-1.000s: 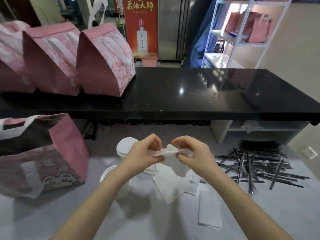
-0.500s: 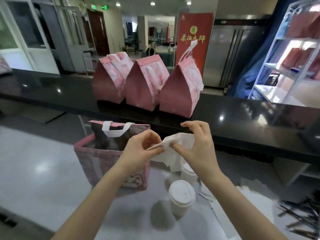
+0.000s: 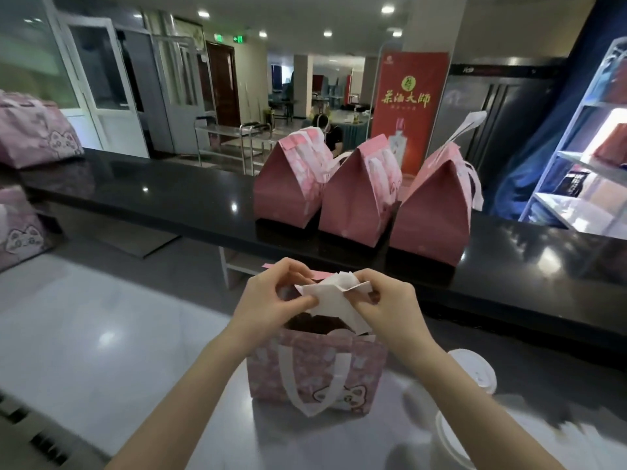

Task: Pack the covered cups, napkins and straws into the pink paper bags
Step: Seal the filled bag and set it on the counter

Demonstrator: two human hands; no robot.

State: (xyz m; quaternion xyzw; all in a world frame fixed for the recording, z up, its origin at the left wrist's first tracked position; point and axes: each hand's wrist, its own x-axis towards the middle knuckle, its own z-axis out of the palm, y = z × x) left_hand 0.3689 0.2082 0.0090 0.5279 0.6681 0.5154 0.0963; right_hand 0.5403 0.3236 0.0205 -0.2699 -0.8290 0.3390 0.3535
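An open pink paper bag point(image 3: 315, 374) with white handles stands on the grey table in front of me. Just above its mouth a white napkin point(image 3: 334, 298) is held between both hands. My left hand point(image 3: 274, 300) pinches its left edge and my right hand point(image 3: 386, 303) pinches its right edge. The napkin's lower corner hangs into the bag's opening. Two white covered cups point(image 3: 471, 371) point(image 3: 451, 439) stand on the table to the right of the bag, the nearer one partly cut off by my right forearm.
Three folded-shut pink bags point(image 3: 356, 195) stand in a row on the black counter point(image 3: 163, 198) behind the open bag. More pink bags point(image 3: 34, 137) sit at the far left. A white shelf rack point(image 3: 583, 164) stands at the right. A person sits in the background.
My view has swung left from the napkin pile and straws to the open bag. Both hands carried the napkin along and now hold it over the bag's mouth.
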